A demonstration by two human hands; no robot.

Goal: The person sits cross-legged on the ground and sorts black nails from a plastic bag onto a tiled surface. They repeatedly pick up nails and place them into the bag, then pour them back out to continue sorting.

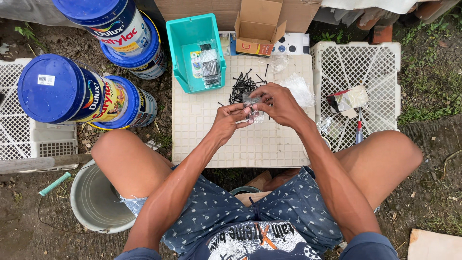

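A small clear plastic bag (251, 107) with dark screws inside sits just above the middle of the frame, pinched between both hands over the white worktop (207, 139). The left hand (229, 120) has its fingers curled tight on the bag's lower left edge, thumb on top. The right hand (279, 103) closes over the bag from the upper right, fingertips pressed on its top edge; both hands are nearly shut, with only the bag between the fingers.

Just above the hands lies a loose pile of black screws (242, 85), spread on the worktop, a few strays beside it. To the right of the pile, touching the right hand's back, is a crumpled clear bag (301, 88), and a second clear bag (279, 61) lies higher up.

In the upper middle, a teal plastic bin (185, 53) stands on the worktop's far left corner, holding a filled packet of screws (210, 65). Right of it is an open cardboard box (259, 26).

At the right, a white lattice crate (375, 62) carries a wrapped bundle (349, 100) and a screwdriver (359, 131). At the upper left, blue-lidded paint buckets (53, 89) lie stacked on the dirt. At the lower left, a grey bucket (94, 202) stands beside the person's knee.
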